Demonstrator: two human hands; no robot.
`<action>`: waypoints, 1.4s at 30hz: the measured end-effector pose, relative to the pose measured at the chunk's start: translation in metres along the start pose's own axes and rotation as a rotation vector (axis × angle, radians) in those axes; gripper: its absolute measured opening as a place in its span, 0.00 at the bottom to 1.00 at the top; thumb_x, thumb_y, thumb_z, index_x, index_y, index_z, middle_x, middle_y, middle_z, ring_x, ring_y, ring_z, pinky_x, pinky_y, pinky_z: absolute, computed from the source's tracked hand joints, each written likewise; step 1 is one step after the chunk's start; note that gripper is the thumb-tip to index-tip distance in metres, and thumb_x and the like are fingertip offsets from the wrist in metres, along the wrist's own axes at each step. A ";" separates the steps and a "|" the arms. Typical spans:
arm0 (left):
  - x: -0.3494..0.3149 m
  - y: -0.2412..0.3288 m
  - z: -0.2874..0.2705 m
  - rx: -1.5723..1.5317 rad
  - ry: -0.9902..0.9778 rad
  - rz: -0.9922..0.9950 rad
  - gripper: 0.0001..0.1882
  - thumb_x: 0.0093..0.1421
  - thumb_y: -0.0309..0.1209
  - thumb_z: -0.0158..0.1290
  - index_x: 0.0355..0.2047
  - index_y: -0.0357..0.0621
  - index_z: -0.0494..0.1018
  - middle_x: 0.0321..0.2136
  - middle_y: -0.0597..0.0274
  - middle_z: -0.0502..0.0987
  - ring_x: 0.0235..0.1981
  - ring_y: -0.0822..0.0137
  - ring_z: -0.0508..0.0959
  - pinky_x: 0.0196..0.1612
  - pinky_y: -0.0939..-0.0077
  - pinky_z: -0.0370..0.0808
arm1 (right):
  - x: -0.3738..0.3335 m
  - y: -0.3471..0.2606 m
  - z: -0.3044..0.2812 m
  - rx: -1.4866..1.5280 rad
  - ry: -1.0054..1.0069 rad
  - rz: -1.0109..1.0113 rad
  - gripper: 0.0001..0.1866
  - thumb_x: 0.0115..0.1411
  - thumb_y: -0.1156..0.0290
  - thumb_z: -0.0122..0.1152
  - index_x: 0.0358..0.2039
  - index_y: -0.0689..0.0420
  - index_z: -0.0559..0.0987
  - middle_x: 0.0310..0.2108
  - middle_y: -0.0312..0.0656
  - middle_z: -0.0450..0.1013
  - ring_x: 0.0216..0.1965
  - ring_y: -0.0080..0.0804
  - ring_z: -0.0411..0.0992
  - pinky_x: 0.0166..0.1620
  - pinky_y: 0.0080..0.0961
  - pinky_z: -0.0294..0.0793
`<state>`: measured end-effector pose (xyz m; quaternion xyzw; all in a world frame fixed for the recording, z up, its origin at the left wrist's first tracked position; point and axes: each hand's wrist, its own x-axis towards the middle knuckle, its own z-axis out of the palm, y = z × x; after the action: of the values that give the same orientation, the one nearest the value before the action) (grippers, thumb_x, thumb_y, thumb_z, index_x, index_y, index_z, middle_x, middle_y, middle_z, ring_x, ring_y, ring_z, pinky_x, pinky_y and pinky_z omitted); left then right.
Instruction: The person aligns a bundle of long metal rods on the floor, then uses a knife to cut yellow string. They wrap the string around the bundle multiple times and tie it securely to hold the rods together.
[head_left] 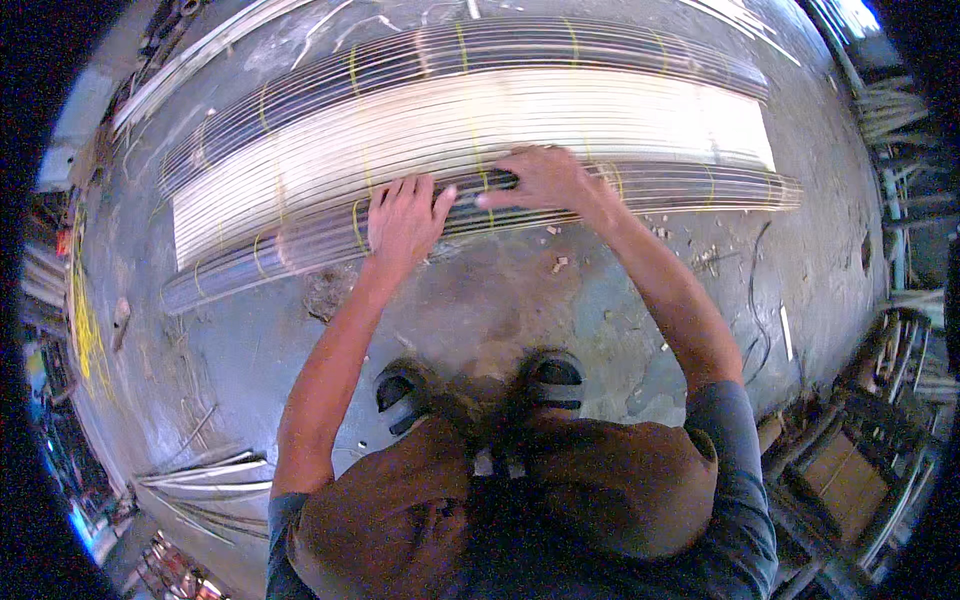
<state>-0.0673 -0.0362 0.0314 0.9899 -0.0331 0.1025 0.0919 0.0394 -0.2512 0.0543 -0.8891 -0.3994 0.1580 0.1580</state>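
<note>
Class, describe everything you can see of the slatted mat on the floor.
The slatted mat is long, of thin parallel strips that look like wood or bamboo, crossed at intervals by yellow cords. A pale band fills its middle; darker bands run along both long sides. It lies spread on the grey floor beyond the person's feet. The left hand and right hand appear to touch its near side around mid-length.
</note>
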 end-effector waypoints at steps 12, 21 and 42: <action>0.063 -0.030 0.041 -0.147 -0.412 -0.113 0.30 0.66 0.49 0.34 0.33 0.37 0.79 0.34 0.36 0.78 0.37 0.36 0.78 0.45 0.47 0.75 | -0.019 0.062 -0.018 -0.129 0.032 0.346 0.31 0.61 0.38 0.43 0.38 0.52 0.82 0.31 0.52 0.78 0.36 0.50 0.77 0.43 0.44 0.75; 0.018 -0.008 0.022 -0.183 -0.337 -0.170 0.26 0.65 0.44 0.38 0.25 0.38 0.78 0.26 0.38 0.78 0.28 0.39 0.79 0.37 0.49 0.77 | -0.044 0.057 0.004 -0.078 0.097 0.313 0.25 0.60 0.47 0.52 0.25 0.59 0.82 0.21 0.51 0.76 0.25 0.51 0.76 0.34 0.45 0.76; 0.040 0.019 0.003 -0.035 -0.161 -0.076 0.36 0.58 0.61 0.45 0.48 0.37 0.69 0.47 0.47 0.72 0.51 0.50 0.71 0.56 0.51 0.62 | 0.029 0.030 -0.027 0.058 -0.237 0.071 0.45 0.46 0.34 0.62 0.56 0.53 0.68 0.45 0.51 0.74 0.44 0.51 0.75 0.45 0.44 0.75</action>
<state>-0.0296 -0.0576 0.0405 0.9938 -0.0044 0.0183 0.1098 0.0886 -0.2528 0.0622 -0.8730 -0.3787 0.2788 0.1296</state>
